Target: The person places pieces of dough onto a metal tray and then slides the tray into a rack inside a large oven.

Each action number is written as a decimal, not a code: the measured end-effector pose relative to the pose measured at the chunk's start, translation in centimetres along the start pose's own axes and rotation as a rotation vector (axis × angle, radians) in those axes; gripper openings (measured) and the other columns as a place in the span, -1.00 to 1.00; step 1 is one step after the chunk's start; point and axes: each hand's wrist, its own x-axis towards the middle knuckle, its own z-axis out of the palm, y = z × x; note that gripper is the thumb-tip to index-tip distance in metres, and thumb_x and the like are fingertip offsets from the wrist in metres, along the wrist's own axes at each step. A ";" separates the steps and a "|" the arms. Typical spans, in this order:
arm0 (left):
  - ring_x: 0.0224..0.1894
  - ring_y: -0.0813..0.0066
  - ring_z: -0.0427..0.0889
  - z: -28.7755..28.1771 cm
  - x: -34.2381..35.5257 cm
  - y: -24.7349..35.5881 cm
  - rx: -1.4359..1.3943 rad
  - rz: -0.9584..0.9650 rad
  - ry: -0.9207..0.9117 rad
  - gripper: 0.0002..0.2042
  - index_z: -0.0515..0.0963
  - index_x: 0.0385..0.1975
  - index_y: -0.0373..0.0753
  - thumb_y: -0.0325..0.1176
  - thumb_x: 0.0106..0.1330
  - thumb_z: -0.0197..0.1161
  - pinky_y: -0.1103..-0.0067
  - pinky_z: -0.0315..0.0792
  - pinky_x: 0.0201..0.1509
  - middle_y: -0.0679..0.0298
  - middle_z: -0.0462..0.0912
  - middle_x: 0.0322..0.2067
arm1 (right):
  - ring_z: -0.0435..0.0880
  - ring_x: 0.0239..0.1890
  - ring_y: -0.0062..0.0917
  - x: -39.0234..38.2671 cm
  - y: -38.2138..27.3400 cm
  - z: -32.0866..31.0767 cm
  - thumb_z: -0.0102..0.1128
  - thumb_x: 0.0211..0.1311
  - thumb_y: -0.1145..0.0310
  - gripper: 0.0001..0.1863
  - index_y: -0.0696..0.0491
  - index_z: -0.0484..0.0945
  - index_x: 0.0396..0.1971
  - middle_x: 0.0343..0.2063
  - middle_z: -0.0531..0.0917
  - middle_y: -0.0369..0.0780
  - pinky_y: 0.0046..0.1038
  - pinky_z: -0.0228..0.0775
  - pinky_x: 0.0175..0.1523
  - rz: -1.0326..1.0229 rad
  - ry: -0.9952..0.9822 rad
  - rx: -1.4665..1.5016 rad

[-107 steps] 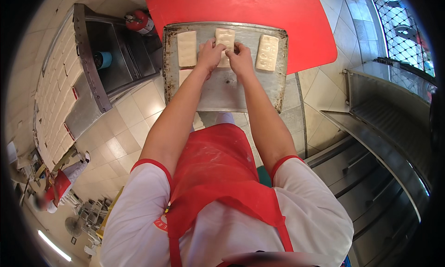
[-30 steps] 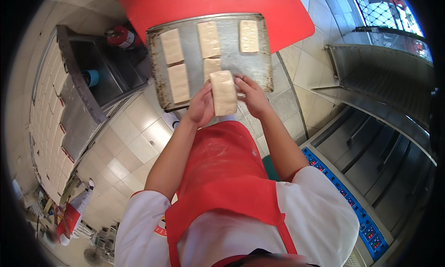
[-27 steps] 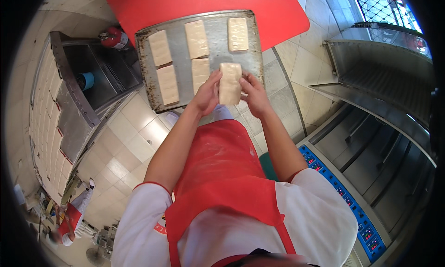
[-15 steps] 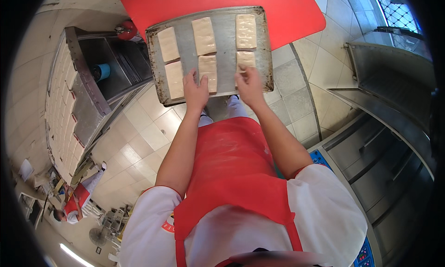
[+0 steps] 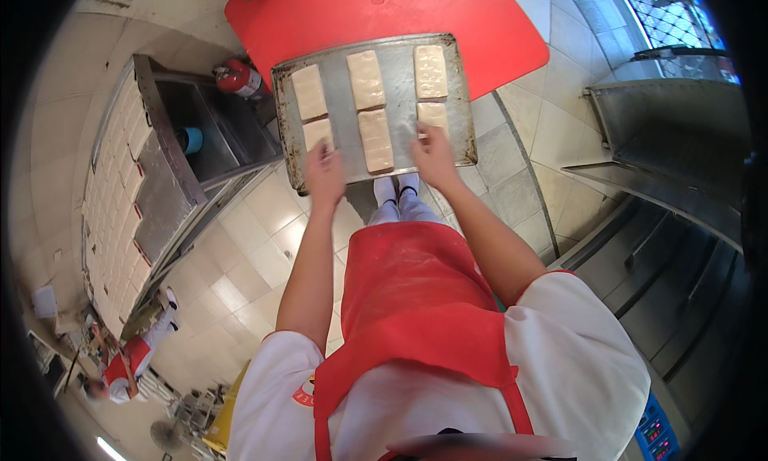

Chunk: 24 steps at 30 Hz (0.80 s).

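Note:
A worn metal baking tray holds several pale, flat rectangles of dough in three columns of two. My left hand is over the lower left dough piece, blurred, with its fingers bent at the piece's lower part. My right hand is at the lower right dough piece, also blurred, its fingers covering the lower part. Whether either hand grips its piece cannot be made out. The lower middle piece lies between my hands, untouched.
A red board lies behind the tray. At left are a fire extinguisher, a metal counter with rows of dough and a co-worker. Metal equipment with a blue control panel stands at right.
The dough piece held in both hands about a second ago now lies at the tray's lower right. My left hand has shifted left to the lower left piece.

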 end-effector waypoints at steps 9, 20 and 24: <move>-0.04 -0.17 0.62 -7.6 4.0 -7.9 0.385 0.003 0.114 -0.66 0.62 -0.09 -0.44 -0.41 0.20 0.11 0.20 0.45 0.12 -0.21 0.67 -0.17 | 0.75 -0.12 -0.11 -0.6 7.2 -8.6 0.17 0.06 0.40 -0.61 0.26 0.67 -0.11 -0.21 0.72 0.12 -0.19 0.54 0.00 0.415 0.189 -0.314; 0.05 0.08 0.60 -8.6 8.0 -6.9 -0.059 -0.206 -0.085 -0.48 0.49 0.13 -0.46 -0.03 0.55 -0.01 0.30 0.42 0.11 -0.04 0.61 0.05 | 0.70 -0.10 -0.52 -2.6 3.3 -13.2 0.24 0.33 0.31 -0.66 0.12 0.57 0.04 -0.20 0.70 -0.25 -0.44 0.59 -0.08 0.470 -0.008 0.421; -0.12 0.39 0.56 -7.5 6.7 -7.5 -0.164 -0.012 -0.133 -0.60 0.51 -0.04 -0.38 -0.10 0.60 -0.03 0.45 0.43 0.00 0.19 0.62 -0.16 | 0.66 -0.02 -0.60 -5.2 4.2 -14.6 0.18 0.44 0.32 -0.60 0.06 0.44 0.21 -0.06 0.65 -0.30 -0.46 0.60 0.03 0.360 -0.089 0.895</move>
